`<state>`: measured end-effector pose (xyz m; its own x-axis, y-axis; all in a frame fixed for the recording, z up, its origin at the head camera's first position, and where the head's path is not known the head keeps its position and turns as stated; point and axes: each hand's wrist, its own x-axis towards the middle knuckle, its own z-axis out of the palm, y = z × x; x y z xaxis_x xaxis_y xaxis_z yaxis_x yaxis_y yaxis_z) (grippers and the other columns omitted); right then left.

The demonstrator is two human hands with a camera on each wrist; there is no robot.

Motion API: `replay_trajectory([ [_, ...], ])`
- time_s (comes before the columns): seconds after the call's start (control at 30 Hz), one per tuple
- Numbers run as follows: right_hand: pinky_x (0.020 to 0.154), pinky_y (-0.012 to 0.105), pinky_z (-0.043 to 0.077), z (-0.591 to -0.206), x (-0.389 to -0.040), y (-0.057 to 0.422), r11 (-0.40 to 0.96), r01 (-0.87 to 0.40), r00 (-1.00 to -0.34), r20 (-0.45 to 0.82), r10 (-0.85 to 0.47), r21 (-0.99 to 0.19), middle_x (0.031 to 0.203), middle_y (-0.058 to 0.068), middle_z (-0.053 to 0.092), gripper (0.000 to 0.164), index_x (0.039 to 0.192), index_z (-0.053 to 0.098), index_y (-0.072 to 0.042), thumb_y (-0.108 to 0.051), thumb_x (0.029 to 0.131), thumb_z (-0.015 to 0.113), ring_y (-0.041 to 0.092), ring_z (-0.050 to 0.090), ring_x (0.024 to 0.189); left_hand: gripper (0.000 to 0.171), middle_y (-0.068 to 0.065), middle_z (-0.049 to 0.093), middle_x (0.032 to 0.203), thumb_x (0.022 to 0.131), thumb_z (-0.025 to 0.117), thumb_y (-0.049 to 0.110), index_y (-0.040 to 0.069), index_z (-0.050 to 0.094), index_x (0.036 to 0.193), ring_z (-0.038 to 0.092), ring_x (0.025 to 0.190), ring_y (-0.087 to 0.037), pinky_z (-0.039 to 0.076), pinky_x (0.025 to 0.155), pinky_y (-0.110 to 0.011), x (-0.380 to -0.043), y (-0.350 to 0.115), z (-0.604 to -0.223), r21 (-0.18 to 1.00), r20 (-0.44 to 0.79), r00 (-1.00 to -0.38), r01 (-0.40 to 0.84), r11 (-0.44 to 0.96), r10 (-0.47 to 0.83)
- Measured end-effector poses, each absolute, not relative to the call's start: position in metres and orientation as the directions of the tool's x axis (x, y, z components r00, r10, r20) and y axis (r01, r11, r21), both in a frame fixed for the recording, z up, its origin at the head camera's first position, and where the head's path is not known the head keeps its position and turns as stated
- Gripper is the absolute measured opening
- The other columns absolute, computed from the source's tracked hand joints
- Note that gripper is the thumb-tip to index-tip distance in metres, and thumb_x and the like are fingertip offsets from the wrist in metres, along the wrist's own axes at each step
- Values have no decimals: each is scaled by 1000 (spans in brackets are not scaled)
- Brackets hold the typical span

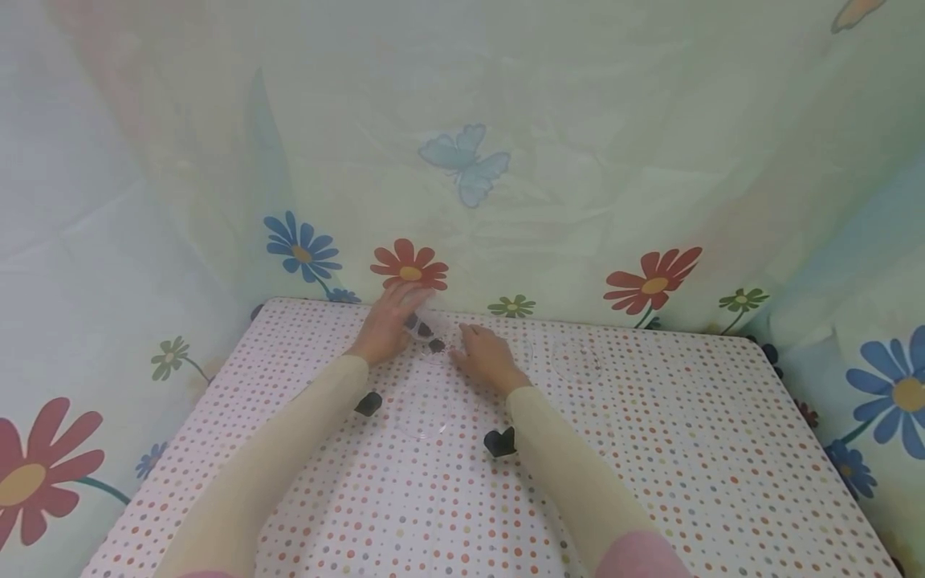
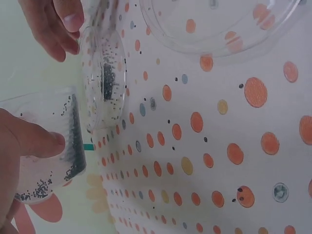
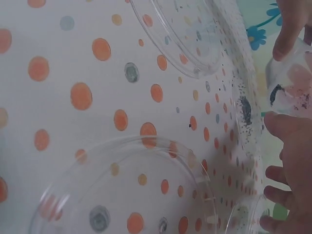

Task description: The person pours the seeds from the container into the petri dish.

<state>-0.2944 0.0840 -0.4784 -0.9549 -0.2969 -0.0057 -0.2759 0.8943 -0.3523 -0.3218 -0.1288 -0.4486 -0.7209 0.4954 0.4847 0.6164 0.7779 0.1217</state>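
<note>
The left hand (image 1: 390, 325) has its fingers and thumb wrapped round a clear plastic cup (image 2: 54, 165), which holds black granules (image 2: 73, 134) and is held tilted beside and above a clear shallow dish (image 2: 100, 118). More granules lie heaped in that dish (a few specks dot the polka-dot tablecloth (image 1: 686, 449) too). The right hand (image 1: 490, 360) hovers near the dish, fingers loosely apart and gripping nothing; whether they touch it, I cannot tell. Another clear dish (image 1: 422, 436) rests nearer the person.
</note>
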Motion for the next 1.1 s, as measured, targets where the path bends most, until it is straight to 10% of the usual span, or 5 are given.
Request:
replay_trajectory([
  [1.1, 109, 55, 26, -462, -282, 141, 926, -173, -984, 17, -178, -336, 143, 13, 38, 61, 141, 34, -13, -41, 90, 53, 33, 34, 133, 89, -3, 36, 142, 66, 76, 4, 23, 33, 141, 30, 134, -21, 30, 111, -40, -310, -108, -441, 295, 484, -770, 590, 752, 415],
])
